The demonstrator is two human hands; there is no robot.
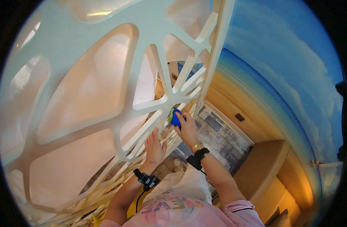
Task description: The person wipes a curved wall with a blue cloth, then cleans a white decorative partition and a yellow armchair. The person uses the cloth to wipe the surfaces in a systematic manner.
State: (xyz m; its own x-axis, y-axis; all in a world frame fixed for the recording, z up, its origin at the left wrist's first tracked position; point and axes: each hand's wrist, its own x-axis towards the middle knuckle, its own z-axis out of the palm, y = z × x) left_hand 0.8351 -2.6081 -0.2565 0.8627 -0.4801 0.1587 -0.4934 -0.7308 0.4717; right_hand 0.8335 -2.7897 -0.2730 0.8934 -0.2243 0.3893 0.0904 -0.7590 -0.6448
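Observation:
A large white openwork partition panel with rounded cut-outs stands upright before me. My right hand grips a blue cleaning sponge or cloth with a green edge, held against the panel's slim branching bars. Lower and to the left, my left hand lies against the bars with its fingers stretched out, and no object shows in it. Both wrists carry black strapped devices, and a gold-coloured bracelet circles the right wrist.
To the right runs a wall with a painted beach and sky mural, bearing a dark wall socket or plate. A tan upholstered bench stands along it. Patchwork wood-look flooring lies below, beside a white skirting board.

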